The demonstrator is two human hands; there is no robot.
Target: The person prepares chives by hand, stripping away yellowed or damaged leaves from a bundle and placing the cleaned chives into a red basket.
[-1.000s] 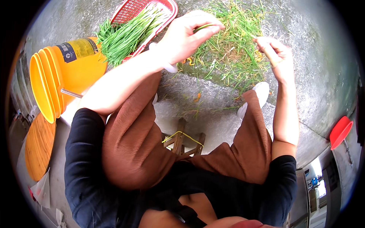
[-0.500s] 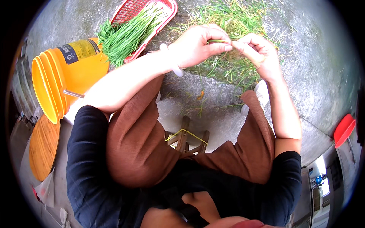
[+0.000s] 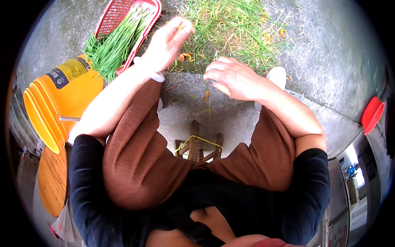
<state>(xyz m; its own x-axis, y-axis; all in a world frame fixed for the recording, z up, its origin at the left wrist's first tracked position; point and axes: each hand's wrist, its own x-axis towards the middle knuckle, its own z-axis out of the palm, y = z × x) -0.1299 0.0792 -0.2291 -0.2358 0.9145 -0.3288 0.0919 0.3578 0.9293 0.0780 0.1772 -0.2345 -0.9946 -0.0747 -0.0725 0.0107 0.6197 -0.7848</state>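
Observation:
My left hand, with a white bangle on its wrist, is raised just right of the red basket. Its fingers pinch a short yellow-green bit of stalk, most of it hidden by the hand. Long green chives with pale stems lie bundled in the basket, their leaf ends hanging over its near side. Lower and to the right, my right hand hovers palm down, thumb apart from its bent fingers, with nothing visible in it. Beyond it a heap of green and yellowed trimmings covers the concrete.
Left of my leg a yellow bucket lies on its side, a round wooden board near it. Between my knees stands a wooden stool frame with yellow cord. A red scoop-like thing is at the far right.
My hands have parted from where they met over the trimmings. The left moved left and away from me; the right came lower and leftward. The view has shifted slightly.

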